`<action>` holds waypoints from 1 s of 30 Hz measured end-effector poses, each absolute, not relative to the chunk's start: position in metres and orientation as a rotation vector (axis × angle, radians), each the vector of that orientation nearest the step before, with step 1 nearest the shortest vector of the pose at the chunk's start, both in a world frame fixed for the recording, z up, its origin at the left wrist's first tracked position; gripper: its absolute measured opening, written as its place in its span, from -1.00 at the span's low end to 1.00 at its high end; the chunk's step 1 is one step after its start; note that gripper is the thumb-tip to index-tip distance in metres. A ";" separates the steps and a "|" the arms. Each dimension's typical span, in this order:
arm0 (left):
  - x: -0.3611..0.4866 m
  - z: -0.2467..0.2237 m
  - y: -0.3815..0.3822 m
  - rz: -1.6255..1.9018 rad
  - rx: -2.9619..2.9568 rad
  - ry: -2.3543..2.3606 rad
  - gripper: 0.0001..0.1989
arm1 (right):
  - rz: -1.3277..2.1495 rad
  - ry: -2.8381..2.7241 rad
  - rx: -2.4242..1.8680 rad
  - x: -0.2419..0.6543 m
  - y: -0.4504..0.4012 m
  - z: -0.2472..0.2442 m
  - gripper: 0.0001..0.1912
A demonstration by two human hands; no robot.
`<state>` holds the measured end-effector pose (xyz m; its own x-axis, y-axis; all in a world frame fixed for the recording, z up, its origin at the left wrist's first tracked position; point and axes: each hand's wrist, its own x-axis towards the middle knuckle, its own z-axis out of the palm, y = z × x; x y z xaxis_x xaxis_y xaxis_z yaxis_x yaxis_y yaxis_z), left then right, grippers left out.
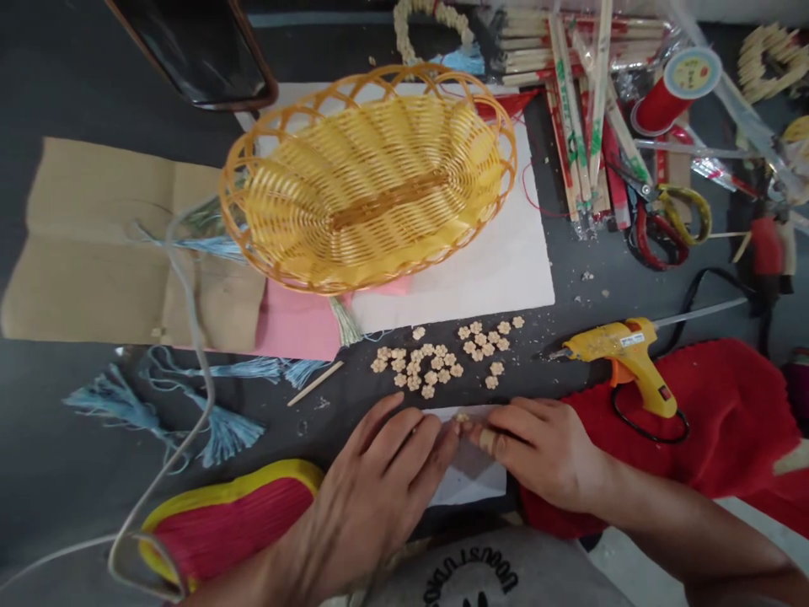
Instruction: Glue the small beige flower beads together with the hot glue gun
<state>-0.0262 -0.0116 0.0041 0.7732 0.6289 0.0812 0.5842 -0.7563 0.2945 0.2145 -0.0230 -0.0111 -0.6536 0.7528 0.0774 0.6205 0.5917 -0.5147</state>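
Note:
Over a small white paper (471, 480) at the front edge, my left hand (385, 472) and my right hand (549, 451) meet at their fingertips. Thumb and forefinger of each pinch a small beige flower-shaped piece (463, 418), mostly covered by the fingers. A tan band wraps my right thumb. Just beyond the hands lie several loose flower-shaped pieces (436, 362) in a cluster on the dark table. A thin wooden stick (314, 384) rests to the left of them. Right of the pieces lies a yellow glue gun (623, 346), its nozzle pointing left.
A yellow woven basket (379, 194) sits on white paper. Blue tassels (221, 430), brown paper (94, 253), a phone (202, 51) and a cable (195, 329) are left. Scissors (663, 211), red thread (676, 93), wrapped chopsticks (575, 126) and red cloth (726, 405) lie right.

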 end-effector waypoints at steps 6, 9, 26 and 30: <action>-0.028 0.003 -0.013 0.237 2.729 0.909 -0.67 | 0.674 -2.544 -1.119 0.215 -0.023 -0.011 -0.73; -0.028 0.003 -0.014 0.252 2.748 0.899 -0.66 | 0.673 -2.531 -1.124 0.215 -0.023 -0.012 -0.72; -0.027 0.008 -0.011 0.337 2.787 0.889 -0.81 | 0.482 -2.580 -1.098 0.210 -0.022 -0.009 -0.85; -0.029 0.008 -0.015 0.278 2.791 0.910 -0.80 | 0.475 -2.528 -1.100 0.209 -0.022 -0.009 -0.84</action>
